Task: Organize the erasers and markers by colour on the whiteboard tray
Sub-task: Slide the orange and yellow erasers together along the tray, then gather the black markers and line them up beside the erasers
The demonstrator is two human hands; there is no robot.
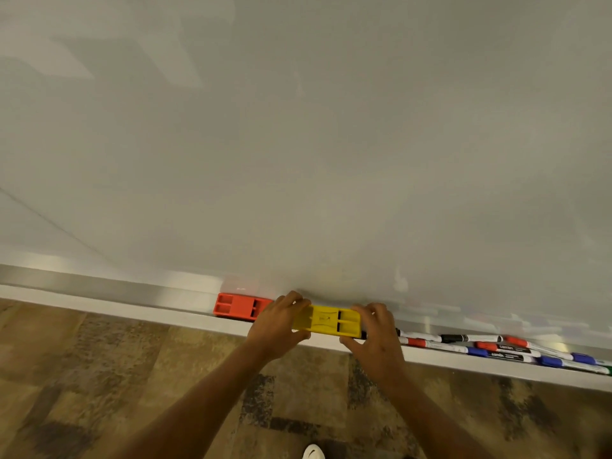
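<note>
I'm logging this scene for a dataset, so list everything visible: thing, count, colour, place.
yellow eraser: one, yellow, on the tray, held at both ends
red eraser: one, red-orange, on the tray, left of the yellow one
markers: a loose pile, count unclear; red, blue, black and green caps; tray's right part
tray: one, silver-white, below the whiteboard
whiteboard: one, white, fills the upper view
floor: brown patterned, below
shoe: one, white, bottom edge
left hand: on the eraser's left end
right hand: on its right end
</note>
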